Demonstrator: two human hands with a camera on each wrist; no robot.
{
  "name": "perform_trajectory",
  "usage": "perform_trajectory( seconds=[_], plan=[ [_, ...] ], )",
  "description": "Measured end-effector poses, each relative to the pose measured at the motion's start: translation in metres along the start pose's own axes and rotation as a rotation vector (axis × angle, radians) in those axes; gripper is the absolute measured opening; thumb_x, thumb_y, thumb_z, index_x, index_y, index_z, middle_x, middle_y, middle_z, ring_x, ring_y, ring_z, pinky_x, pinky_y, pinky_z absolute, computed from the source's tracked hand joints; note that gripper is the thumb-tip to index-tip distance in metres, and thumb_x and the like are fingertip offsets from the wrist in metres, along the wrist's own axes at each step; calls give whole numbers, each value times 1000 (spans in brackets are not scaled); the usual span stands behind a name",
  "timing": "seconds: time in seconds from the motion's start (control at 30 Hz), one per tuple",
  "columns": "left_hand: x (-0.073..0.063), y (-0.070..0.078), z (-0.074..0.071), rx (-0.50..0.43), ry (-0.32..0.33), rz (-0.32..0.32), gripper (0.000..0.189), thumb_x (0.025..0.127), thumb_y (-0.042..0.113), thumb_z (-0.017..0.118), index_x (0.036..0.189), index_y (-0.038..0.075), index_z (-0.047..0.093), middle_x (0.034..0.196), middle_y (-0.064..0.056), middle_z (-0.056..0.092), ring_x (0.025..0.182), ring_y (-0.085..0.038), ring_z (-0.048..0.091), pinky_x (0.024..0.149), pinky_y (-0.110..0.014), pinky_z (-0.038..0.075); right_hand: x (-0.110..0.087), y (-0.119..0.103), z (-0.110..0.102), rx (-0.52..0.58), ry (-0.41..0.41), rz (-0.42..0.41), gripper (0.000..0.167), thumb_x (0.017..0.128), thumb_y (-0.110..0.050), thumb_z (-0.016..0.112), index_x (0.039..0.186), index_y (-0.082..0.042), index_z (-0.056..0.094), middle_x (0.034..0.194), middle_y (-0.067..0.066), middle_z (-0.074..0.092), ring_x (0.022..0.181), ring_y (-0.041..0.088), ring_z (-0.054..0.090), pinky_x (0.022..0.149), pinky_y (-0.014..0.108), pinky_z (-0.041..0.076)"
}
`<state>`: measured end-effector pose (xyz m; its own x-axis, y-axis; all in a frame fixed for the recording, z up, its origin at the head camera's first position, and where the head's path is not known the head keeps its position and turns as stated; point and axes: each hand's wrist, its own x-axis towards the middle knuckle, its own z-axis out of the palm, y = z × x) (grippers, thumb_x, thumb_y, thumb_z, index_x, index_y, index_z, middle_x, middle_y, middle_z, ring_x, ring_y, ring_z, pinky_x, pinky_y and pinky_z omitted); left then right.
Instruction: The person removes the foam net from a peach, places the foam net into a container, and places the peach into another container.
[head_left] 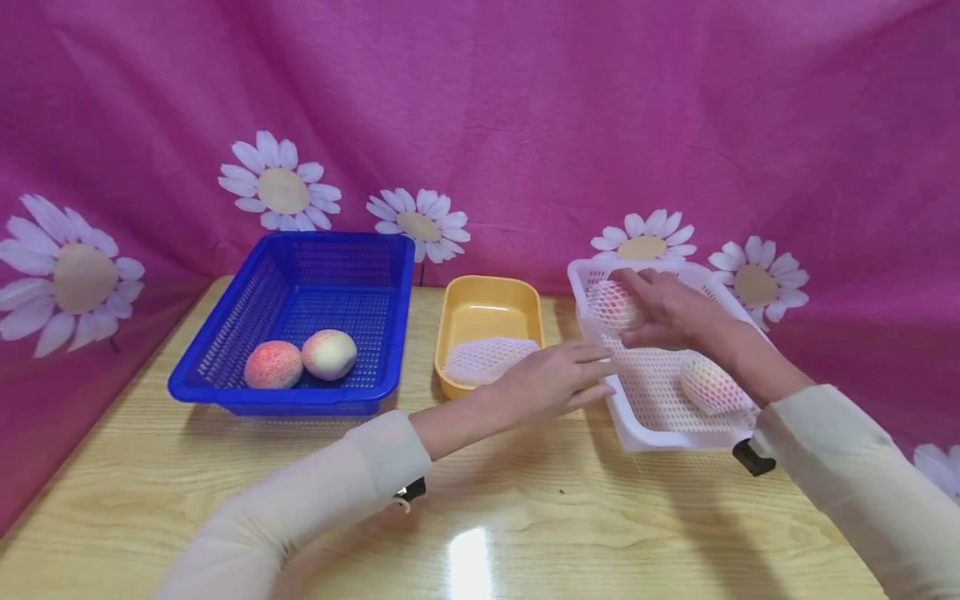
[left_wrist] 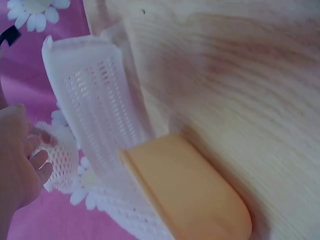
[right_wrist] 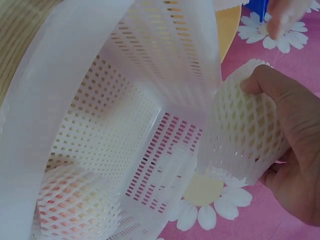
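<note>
Currently, two bare hands work over a wooden table (head_left: 525, 533), with three containers in a row. On the right, at the far left corner of a white basket (head_left: 636, 437), the right hand (head_left: 667, 312) grips a netted peach (head_left: 613, 305), thumb on one side of the foam mesh and fingers curled round the other. The wrist views suggest that the fruit is up at rim height. The left hand (head_left: 558, 375) is by the basket's left side, fingers spread loosely and holding nothing, just short of the fruit. A second netted peach (head_left: 712, 385) lies at the near right of the basket.

In the middle, a yellow tray (head_left: 491, 287) holds loose foam netting (head_left: 487, 358). On the left, a blue basket (head_left: 288, 400) holds two bare peaches, one redder (head_left: 273, 365), one paler (head_left: 330, 354), side by side near its front.

The step in hand looks like lifting a wrapped peach out. The next move seems to call for the left hand to meet it and take hold of the mesh, while the right keeps the fruit steady without squeezing.
</note>
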<state>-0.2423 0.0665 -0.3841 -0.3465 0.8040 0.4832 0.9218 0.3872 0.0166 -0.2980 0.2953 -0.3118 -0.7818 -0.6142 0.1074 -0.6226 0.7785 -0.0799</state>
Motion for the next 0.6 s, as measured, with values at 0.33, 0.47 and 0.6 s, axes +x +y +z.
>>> perform_trajectory(
  seconds=[0.33,0.47,0.6],
  plan=[
    [-12,-13,-19,-96,112,-64,38,98,23,66,133,6,64,134,-9,61,125,-23,54,109,-24,36,6,-20,4,26,-6,-7,86,75,-28,86,143,-7,37,122,32,53,107,48,56,90,61,48],
    [-17,-15,-24,-70,129,-106,36,98,23,67,131,9,65,131,-8,63,120,-21,58,103,-25,44,9,-30,6,28,-12,-15,86,74,-25,84,143,-7,37,121,31,53,103,44,57,87,59,50],
    [-21,-18,-28,-54,146,-114,35,96,21,69,129,8,66,129,-8,64,117,-21,60,99,-26,47,10,-39,9,33,-30,-11,84,74,-25,83,143,-9,37,120,29,54,101,41,58,85,57,52]
  ],
)
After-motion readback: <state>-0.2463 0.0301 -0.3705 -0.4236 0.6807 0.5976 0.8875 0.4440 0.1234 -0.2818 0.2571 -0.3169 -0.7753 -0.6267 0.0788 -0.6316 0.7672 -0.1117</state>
